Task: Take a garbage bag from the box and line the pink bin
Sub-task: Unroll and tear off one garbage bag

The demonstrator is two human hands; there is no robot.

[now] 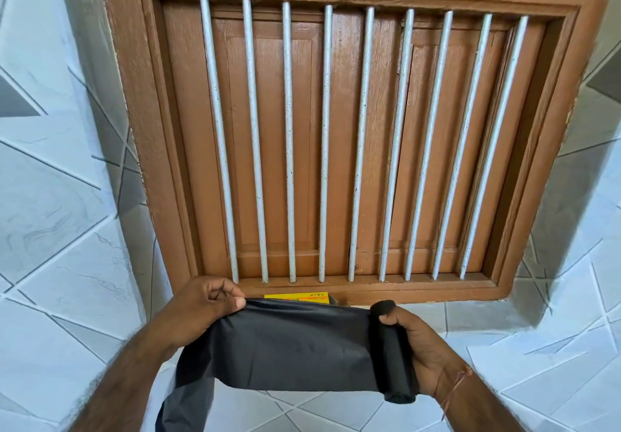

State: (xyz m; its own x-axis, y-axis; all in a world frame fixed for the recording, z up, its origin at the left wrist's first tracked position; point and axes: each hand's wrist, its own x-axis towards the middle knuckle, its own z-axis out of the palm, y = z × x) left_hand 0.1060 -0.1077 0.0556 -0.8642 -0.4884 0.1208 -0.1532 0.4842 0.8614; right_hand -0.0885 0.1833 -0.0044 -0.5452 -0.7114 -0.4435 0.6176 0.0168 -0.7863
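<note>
Right hand (pixel 420 351) grips the roll (pixel 391 354); left hand (pixel 205 310) fingers pinch the bag (pixel 289 347) stretched between them; yellow box (pixel 297 297) behind — pull taut, tear squarely at the perforation; bin unseen.

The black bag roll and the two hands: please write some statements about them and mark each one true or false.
1. The right hand holds the roll. True.
2. The left hand pinches the unrolled bag at its top edge. True.
3. The pink bin stands beside the roll. False: no bin is in view.
4. The bag is white. False: it is black.
5. A yellow box shows behind the bag. True.
</note>
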